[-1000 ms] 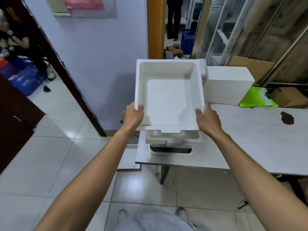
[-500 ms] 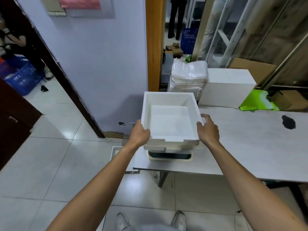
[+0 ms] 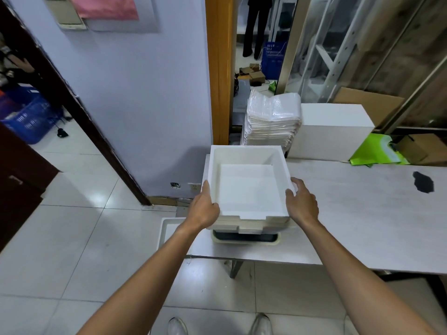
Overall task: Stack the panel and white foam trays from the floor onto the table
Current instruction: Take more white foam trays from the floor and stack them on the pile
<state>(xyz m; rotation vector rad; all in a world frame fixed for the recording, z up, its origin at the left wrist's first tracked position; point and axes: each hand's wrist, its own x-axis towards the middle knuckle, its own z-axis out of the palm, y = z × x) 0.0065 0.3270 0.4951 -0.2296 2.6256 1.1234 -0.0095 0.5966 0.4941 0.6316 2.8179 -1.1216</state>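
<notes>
A white foam tray [image 3: 246, 187] sits open side up on top of a stack of other foam trays [image 3: 251, 226] at the table's left end. Under the stack lies a cream-framed dark panel [image 3: 245, 238]. My left hand [image 3: 205, 209] grips the top tray's left wall near its front corner. Against the tray's right wall rests my right hand [image 3: 301, 201], with its fingers spread over the rim. One more foam tray [image 3: 169, 230] lies on the floor, left of the table and partly hidden by my left arm.
The pale wooden table [image 3: 362, 213] carries a white foam box [image 3: 331, 131], a stack of wrapped white sheets [image 3: 271, 122], a green bag [image 3: 375, 151] and a dark stain [image 3: 423, 181]. A lilac wall [image 3: 133, 105] stands close on the left. Blue baskets sit in the doorways.
I have lowered the top tray from chest height down onto the stack. Both hands stay at its sides, and the right hand's fingers have loosened.
</notes>
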